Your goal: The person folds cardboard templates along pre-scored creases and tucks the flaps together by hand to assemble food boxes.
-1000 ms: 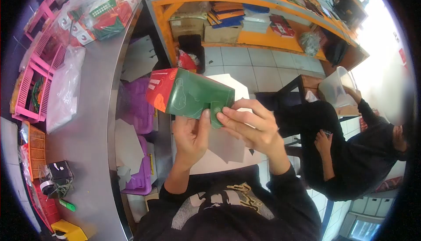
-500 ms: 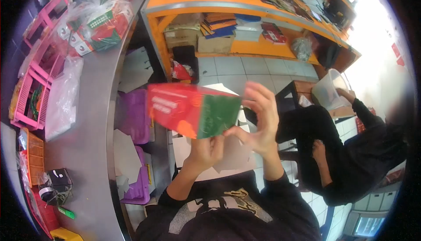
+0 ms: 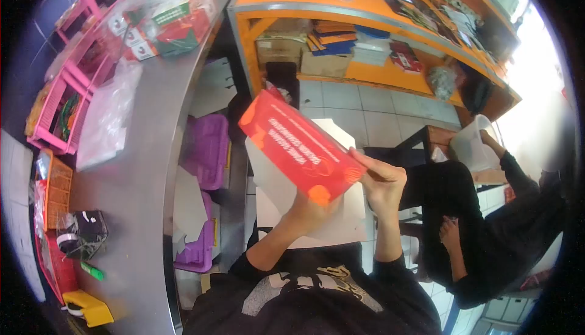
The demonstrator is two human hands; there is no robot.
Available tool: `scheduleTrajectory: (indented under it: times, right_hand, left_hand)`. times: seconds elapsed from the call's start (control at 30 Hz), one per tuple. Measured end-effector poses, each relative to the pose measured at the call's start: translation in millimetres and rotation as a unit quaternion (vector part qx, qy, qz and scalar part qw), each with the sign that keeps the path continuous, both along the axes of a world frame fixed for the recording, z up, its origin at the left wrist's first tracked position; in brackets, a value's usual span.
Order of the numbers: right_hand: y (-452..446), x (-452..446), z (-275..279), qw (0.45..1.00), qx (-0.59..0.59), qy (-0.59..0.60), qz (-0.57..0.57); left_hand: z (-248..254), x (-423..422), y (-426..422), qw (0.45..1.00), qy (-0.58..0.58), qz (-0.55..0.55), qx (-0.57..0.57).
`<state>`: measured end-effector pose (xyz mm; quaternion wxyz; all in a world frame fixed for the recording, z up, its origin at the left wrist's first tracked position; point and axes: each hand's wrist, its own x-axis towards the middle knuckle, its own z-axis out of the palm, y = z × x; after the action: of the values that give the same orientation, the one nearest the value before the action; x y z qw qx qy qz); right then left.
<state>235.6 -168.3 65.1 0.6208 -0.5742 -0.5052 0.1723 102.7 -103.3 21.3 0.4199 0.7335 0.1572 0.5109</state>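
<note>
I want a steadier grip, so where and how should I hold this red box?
Likely by its two short ends, from left and right. The red box is long and slants, its upper-left end untouched; your right hand is at the lower-right end, your left hand below its long edge. Opposed hands should steady it.

Red box: white lettering, two bigger lines and one smaller, too unclear for reading | shirt: gold letter-like marks, not readable | bagged boxes: whitish print on green, too small | red pack: pale print, also too small
</note>
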Motion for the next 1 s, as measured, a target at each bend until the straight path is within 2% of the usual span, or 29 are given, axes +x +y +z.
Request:
scheduleTrajectory:
  times: [0.03,0.07,0.1,0.17,0.2,0.23,0.27,0.3,0.33,0.37,0.43,0.5,0.53,0.6,0.73,0.8,0.83,0.9,1.0]
  right_hand:
    - [-1,3,-5,0.998,-0.004,0.061,-0.007]
    - [-5,10,-14,0.997,-0.018,0.067,0.046]
    - [-5,6,-15,0.996,-0.015,0.068,0.049]
    - [-5,-6,-16,0.94,0.094,0.308,0.111]
    - [-8,-11,-16,0.941,0.088,0.306,0.116]
    - [-8,-10,-21,0.939,0.081,0.312,0.124]
    - [-9,-9,-31,0.937,0.122,0.324,0.057]
    - [-12,-7,-41,0.929,0.154,0.336,-0.006]
    - [-26,2,-44,0.919,0.11,0.376,-0.038]
    - [-31,14,-52,0.883,0.115,0.451,-0.064]
    - [-37,21,-43,0.869,0.151,0.466,-0.075]
    - [-58,37,-68,0.874,0.144,0.464,-0.003]
    - [-59,28,-66,0.871,0.132,0.473,-0.007]
    - [-60,10,-58,0.928,0.004,0.372,0.023]
    - [-68,0,-84,0.892,-0.041,0.45,0.01]
    - [-72,-9,-102,0.916,-0.052,0.399,0.015]
    - [-68,-17,-100,0.91,-0.055,0.41,-0.006]
    - [-64,-14,-98,0.897,-0.099,0.43,0.017]
    - [-53,-9,-96,0.895,-0.127,0.421,0.073]
  left_hand:
    - [0,1,0,0.999,0.03,0.006,0.015]
    - [5,3,-1,1.0,0.024,-0.007,-0.002]
    - [5,7,-3,1.0,0.025,-0.004,0.001]
    - [4,19,-8,0.999,0.049,0.016,0.019]
    - [-3,31,-12,0.998,0.051,0.021,0.019]
    - [-12,42,-16,0.99,0.129,-0.018,0.054]
    - [-24,44,-19,0.973,0.209,-0.052,0.08]
    - [-14,37,-22,0.973,0.22,-0.032,0.061]
    - [9,31,-24,0.981,0.165,-0.039,0.093]
    - [26,27,-22,0.985,0.108,-0.045,0.128]
    - [34,1,-6,0.997,0.041,0.059,0.039]
    - [40,-20,18,0.975,-0.018,0.218,0.039]
    - [38,-22,23,0.975,-0.005,0.221,0.03]
    - [30,-23,22,0.997,0.03,-0.021,-0.073]
    - [8,-14,2,0.979,0.118,0.015,-0.167]
    - [-8,-14,1,0.978,0.077,0.037,-0.189]
    - [-12,-17,-2,0.976,0.089,0.036,-0.198]
    - [-5,-23,-3,0.976,0.101,0.073,-0.176]
    - [-10,-42,-6,0.974,0.114,0.069,-0.183]
